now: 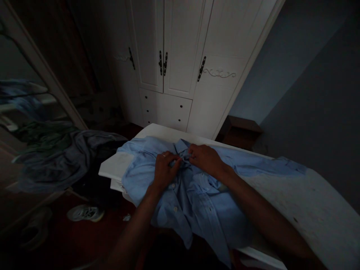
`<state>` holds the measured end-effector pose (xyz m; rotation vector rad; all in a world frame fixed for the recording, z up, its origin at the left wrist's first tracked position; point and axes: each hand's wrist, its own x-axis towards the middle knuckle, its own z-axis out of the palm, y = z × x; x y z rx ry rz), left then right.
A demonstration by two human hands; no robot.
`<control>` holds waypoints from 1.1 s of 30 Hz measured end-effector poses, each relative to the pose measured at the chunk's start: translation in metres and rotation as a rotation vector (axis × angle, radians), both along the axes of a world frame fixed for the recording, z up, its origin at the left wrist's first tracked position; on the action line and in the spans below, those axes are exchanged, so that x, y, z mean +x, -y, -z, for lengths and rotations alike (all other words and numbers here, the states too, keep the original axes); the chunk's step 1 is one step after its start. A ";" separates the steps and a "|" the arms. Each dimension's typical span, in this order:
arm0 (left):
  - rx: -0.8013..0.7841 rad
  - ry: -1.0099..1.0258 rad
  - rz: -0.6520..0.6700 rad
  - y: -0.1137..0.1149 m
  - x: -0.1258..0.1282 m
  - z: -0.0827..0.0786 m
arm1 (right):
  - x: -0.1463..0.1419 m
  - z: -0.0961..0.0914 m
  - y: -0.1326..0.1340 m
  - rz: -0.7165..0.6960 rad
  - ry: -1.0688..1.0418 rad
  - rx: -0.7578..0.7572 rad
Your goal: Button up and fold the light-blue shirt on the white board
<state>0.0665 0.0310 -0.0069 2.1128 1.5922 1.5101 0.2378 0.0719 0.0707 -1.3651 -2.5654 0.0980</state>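
Note:
A light blue button-up shirt (140, 176) lies front side up on a white table (303, 202), one sleeve stretched out to the right. Its lower front hangs open over the near edge, with buttons along the left side. Near the collar, my left hand (166, 168) pinches the shirt's edge between thumb and fingers; a ring shows on one finger. Close beside it, my right hand (204, 157) is closed on the shirt cloth at the collar opening. The fingertips of both hands nearly meet, and whether a button sits between them is too dim to tell.
Behind the table stands a white wardrobe (180, 45) with dark handles. Dark and green clothes (70, 153) are heaped at the left, near a mirror (25, 82). A shoe (86, 213) rests on the red floor. A brown wooden cabinet (243, 129) stands by the wall.

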 end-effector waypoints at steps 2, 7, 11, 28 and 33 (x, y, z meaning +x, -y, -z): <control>0.041 0.005 -0.035 0.000 0.000 0.000 | 0.000 -0.003 0.001 0.015 -0.042 -0.009; 0.118 0.053 -0.086 0.000 0.000 0.001 | -0.002 -0.007 0.006 -0.086 -0.097 -0.082; 0.061 0.070 -0.005 0.000 0.000 0.001 | -0.006 -0.005 0.009 -0.103 -0.054 0.018; 0.017 0.111 0.158 -0.001 0.002 0.002 | 0.009 0.020 -0.027 -0.276 -0.513 -0.365; 0.052 -0.005 0.139 -0.001 0.002 0.006 | 0.011 0.025 -0.028 -0.338 -0.578 -0.384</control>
